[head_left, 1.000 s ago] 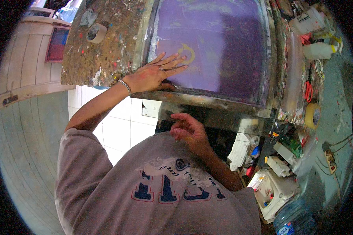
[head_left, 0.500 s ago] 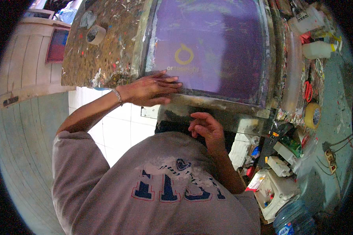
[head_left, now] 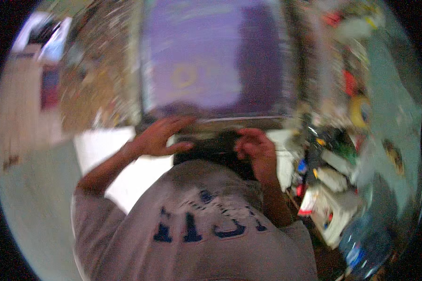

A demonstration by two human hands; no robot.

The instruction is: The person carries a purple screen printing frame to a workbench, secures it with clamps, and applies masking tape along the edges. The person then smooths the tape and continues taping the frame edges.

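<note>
A screen-printing frame [head_left: 262,123] with purple mesh [head_left: 192,42] lies in front of me, and a faint yellow ring-shaped design [head_left: 184,75] shows on it. My left hand [head_left: 162,137] is at the frame's near left edge, fingers stretched and thumb apart, holding nothing; blur hides whether it touches the edge. Just below the near edge, further right, my right hand [head_left: 258,149] is raised with loosely bent fingers and nothing visible in them. Motion smears the whole picture.
A paint-spotted board [head_left: 94,70] extends to the left of the frame. On the right are a tape roll [head_left: 359,111], a red-handled tool [head_left: 350,83] and cluttered containers. A large blue water bottle [head_left: 368,246] stands at lower right.
The view has shifted, so the frame appears further left. My left hand has come off the mesh corner, down to the near edge. My right hand stays below the edge, fingers still bent.
</note>
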